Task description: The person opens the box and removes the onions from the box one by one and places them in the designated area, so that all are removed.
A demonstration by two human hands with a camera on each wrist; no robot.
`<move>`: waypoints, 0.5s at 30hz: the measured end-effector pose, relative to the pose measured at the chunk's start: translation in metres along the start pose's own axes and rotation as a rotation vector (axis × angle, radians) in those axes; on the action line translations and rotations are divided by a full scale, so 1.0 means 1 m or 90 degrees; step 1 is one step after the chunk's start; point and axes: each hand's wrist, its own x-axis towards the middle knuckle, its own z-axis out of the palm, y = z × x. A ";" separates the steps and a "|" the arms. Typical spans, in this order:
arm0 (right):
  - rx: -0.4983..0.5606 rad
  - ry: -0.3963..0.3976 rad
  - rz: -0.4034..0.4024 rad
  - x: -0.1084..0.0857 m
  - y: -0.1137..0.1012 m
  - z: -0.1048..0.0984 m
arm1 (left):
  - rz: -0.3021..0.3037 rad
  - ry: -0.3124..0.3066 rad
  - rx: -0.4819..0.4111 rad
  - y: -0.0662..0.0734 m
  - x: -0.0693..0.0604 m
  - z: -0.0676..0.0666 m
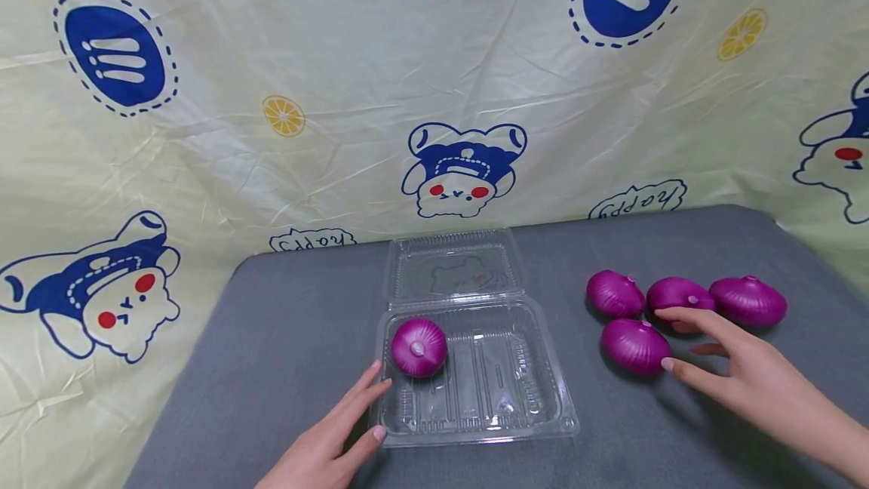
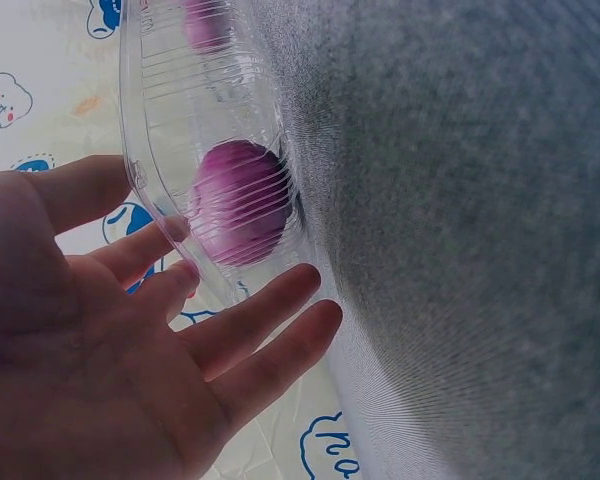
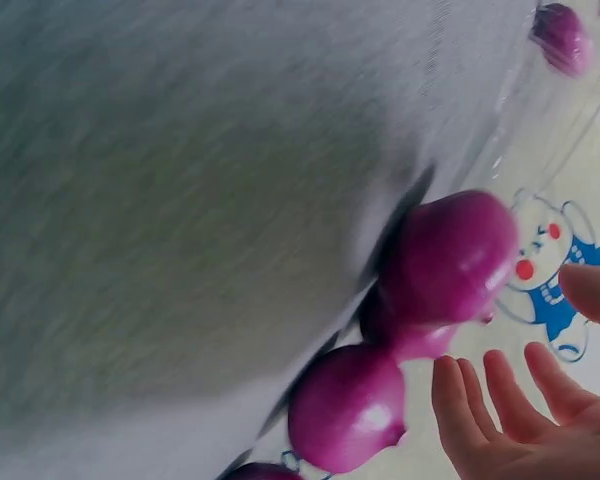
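A clear plastic clamshell box lies with its lid folded back. One purple onion sits in the box's left part. My left hand is at the box's left wall, its fingers spread and loosely extended. At the right, several purple onions lie close together. My right hand reaches over them, thumb beside the nearest onion and fingers above the middle back onion. In the right wrist view a gap shows between those fingers and the onions; nothing is held.
Two more onions lie at the back, one on the left and one on the right. A grey cloth covers the table. Behind its far edge hangs a pale curtain printed with cartoon figures.
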 end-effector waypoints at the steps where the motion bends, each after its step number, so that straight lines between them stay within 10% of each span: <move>1: 0.009 0.008 -0.008 0.000 -0.004 0.000 | 0.001 0.001 0.003 0.000 0.000 0.000; 15: 0.116 -0.014 -0.157 0.007 -0.062 0.029 | 0.016 0.013 0.018 -0.001 -0.002 0.000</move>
